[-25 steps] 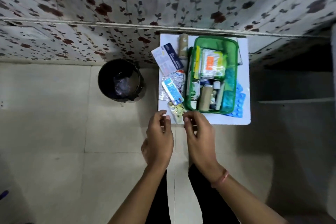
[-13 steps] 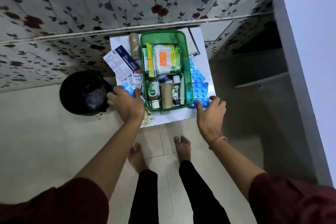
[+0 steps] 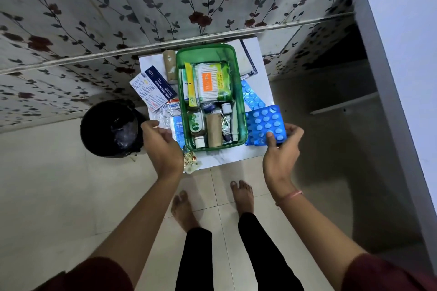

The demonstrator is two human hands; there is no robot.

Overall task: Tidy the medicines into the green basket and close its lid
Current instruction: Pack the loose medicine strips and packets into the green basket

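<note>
The green basket (image 3: 239,82) stands open on a small white table (image 3: 227,157), filled with a cotton-swab pack, a Dettol bottle and tubes. My right hand (image 3: 282,146) grips a blue blister strip (image 3: 266,124) lifted at the basket's right side. A second blue strip (image 3: 252,97) lies behind it. My left hand (image 3: 159,142) rests on a light-blue strip (image 3: 176,130) left of the basket, fingers curled over it. A white and blue box (image 3: 153,87), silver strips (image 3: 165,113) and a brown roll (image 3: 169,66) lie on the left. The lid (image 3: 248,64) lies behind the basket.
A black bin (image 3: 111,129) stands on the floor left of the table. A floral-papered wall (image 3: 165,7) runs behind. A white surface (image 3: 406,54) rises at the right. Small gold-wrapped items (image 3: 190,160) sit at the table's front edge. My bare feet (image 3: 212,203) stand on tiles.
My right hand has taken hold of the blue blister strip and lifted it. My left hand stayed on the light-blue strip at the left. The camera drew closer to the table.
</note>
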